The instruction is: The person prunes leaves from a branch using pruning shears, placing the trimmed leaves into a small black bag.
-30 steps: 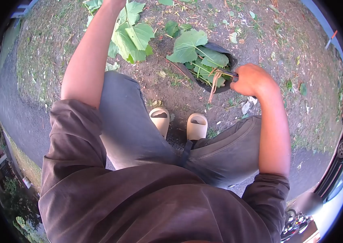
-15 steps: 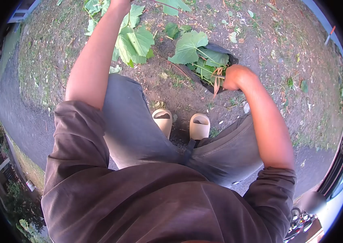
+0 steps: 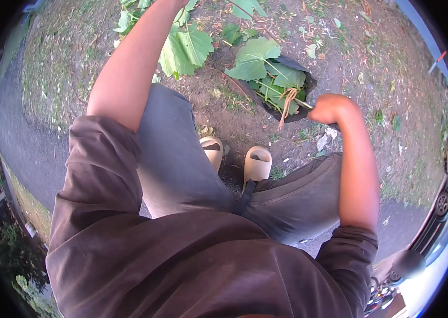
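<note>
A black bag (image 3: 313,84) lies open on the ground in front of my feet, with cut green leaves (image 3: 286,77) and stems inside. My right hand (image 3: 331,108) is closed on the bag's right rim; dark material shows below the hand. A pale stem and a dry brown twist of plant (image 3: 288,103) lie at the bag's mouth, beside my fingers. One large leaf (image 3: 256,57) hangs over the bag's far left edge. My left hand (image 3: 179,2) is mostly cut off by the top edge, its fingers hidden. Near it are broad green leaves (image 3: 188,47).
Bare soil and patchy grass (image 3: 216,98) spread around, with dry bits scattered over them. My feet in beige slides (image 3: 257,165) stand close to the bag. Grey pavement (image 3: 38,132) runs along the left. A parked car (image 3: 438,222) stands at the right edge.
My right hand has shifted right, and the bag's mouth shows more of the leaves and stems. My left hand has moved slightly right. The camera view has shifted a little.
</note>
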Motion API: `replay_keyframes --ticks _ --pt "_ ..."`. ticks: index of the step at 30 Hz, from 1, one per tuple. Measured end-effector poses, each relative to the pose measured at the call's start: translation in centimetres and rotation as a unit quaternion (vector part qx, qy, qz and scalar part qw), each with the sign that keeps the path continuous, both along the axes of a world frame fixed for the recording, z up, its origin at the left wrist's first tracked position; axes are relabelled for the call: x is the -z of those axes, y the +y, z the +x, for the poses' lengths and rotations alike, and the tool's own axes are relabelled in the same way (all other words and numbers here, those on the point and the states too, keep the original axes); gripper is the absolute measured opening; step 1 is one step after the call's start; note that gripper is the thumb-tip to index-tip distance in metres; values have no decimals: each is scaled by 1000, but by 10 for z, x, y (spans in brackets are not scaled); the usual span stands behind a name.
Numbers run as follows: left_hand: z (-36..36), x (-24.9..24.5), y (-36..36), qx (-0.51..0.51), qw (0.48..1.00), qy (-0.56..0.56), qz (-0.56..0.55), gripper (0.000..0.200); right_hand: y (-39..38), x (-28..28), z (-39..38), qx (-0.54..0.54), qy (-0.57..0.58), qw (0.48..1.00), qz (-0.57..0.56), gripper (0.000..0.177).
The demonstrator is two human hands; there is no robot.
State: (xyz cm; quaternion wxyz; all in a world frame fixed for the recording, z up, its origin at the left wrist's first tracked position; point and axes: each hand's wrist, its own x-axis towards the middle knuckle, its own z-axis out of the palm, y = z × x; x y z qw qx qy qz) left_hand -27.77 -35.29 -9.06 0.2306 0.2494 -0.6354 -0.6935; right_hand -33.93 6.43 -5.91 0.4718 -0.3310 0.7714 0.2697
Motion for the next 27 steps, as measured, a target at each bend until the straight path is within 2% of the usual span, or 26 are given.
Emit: replay_keyframes --ticks 2,4,6,12,16,20,23,26,27 --pt "-7 2 4 2 1000 6 0 17 -10 3 11 -6 -34 999 0 44" --pt "-7 -6 12 -2 1000 11 -1 17 -11 25 6 5 -41 999 -5 45" --pt "3 -25 29 2 999 -38 -32 18 -16 34 4 9 -29 999 -35 45" --pt "1 11 -4 12 1000 -2 12 18 -21 78 3 10 -50 991 -127 49" --pt "7 -4 7 15 1000 -4 -2 18 -28 62 8 35 -43 989 -136 52" --pt "3 4 2 25 1000 1 0 19 -24 73 5 73 2 986 -150 49" --pt "-1 10 -2 42 999 -1 -8 21 -23 64 2 64 -2 993 -98 46" --pt "0 0 7 36 999 -25 -17 22 -10 69 -13 58 -54 989 -129 46" --pt "1 -4 12 31 998 -35 -33 22 -10 61 -17 73 -88 989 -98 48"
